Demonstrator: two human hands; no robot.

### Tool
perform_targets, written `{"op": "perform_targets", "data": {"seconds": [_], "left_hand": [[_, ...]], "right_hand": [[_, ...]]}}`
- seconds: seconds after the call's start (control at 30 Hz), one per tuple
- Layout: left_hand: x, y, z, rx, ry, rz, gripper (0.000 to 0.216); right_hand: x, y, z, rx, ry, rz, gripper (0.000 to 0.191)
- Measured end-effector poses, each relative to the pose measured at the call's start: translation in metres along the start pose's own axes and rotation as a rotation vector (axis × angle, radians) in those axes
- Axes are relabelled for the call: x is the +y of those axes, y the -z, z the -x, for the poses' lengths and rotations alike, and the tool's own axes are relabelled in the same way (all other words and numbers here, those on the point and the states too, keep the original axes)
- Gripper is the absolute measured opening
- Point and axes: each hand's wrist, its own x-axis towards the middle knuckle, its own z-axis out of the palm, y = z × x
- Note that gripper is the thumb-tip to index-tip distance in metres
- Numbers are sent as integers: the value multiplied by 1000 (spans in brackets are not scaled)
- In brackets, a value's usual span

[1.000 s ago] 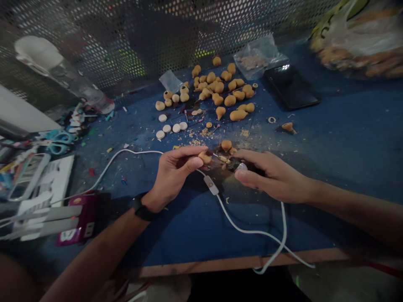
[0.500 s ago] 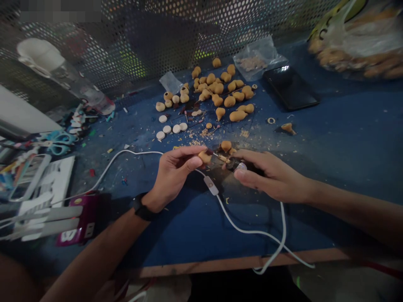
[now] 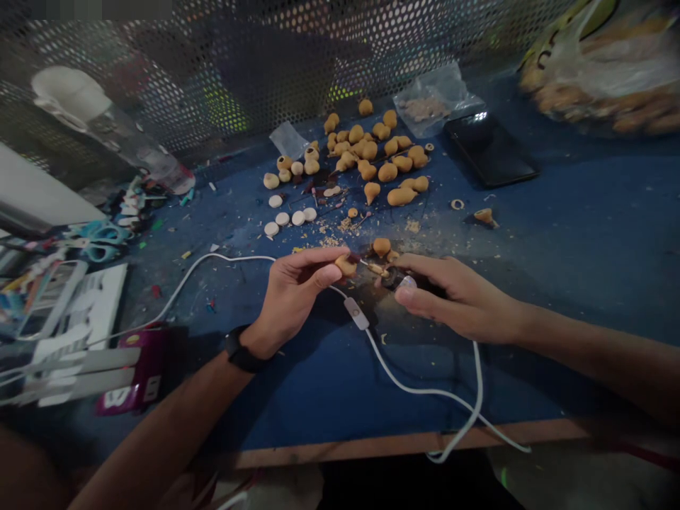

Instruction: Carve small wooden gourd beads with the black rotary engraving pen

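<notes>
At the far left of the bench (image 3: 574, 283), which has a blue top, lie teal scissors (image 3: 99, 234) and a white card (image 3: 100, 297), with a magenta box (image 3: 143, 372) nearer the front edge. A white cable (image 3: 212, 258) crosses the bench from there, passes under the left hand (image 3: 295, 283), and carries an inline switch (image 3: 355, 313) just past it.

The left hand, with a black wristband (image 3: 241, 352), has its fingers (image 3: 313, 258) curled closed, pinching a small tan wooden gourd (image 3: 346, 265) against the thumb. The gourd sits in the middle of the bench, just beside the tip of a small dark rotary tool (image 3: 396, 278). The right hand (image 3: 460, 301) has its fingers (image 3: 425, 265) closed around that tool.

Behind the hands, white discs (image 3: 282, 218) lie left of a loose heap of similar gourds (image 3: 375, 152), with sawdust (image 3: 340, 230) scattered in front. Further right are a clear plastic bag (image 3: 433, 99), a black phone (image 3: 491, 150), and a fuller bag of gourds (image 3: 600, 78) in the far corner.
</notes>
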Motion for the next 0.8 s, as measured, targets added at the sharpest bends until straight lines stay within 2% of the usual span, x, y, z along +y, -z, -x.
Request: {"op": "perform_targets", "data": {"seconds": [0.17, 0.3, 0.8], "left_hand": [[-2, 1, 1, -12, 16, -3, 34], [-2, 2, 1, 1, 9, -23, 34], [0, 0, 0, 0, -8, 0, 31]], "right_hand": [[3, 0, 0, -23, 43, 21, 43], [3, 1, 0, 1, 8, 11, 49], [-1, 1, -1, 4, 0, -3, 48]]}}
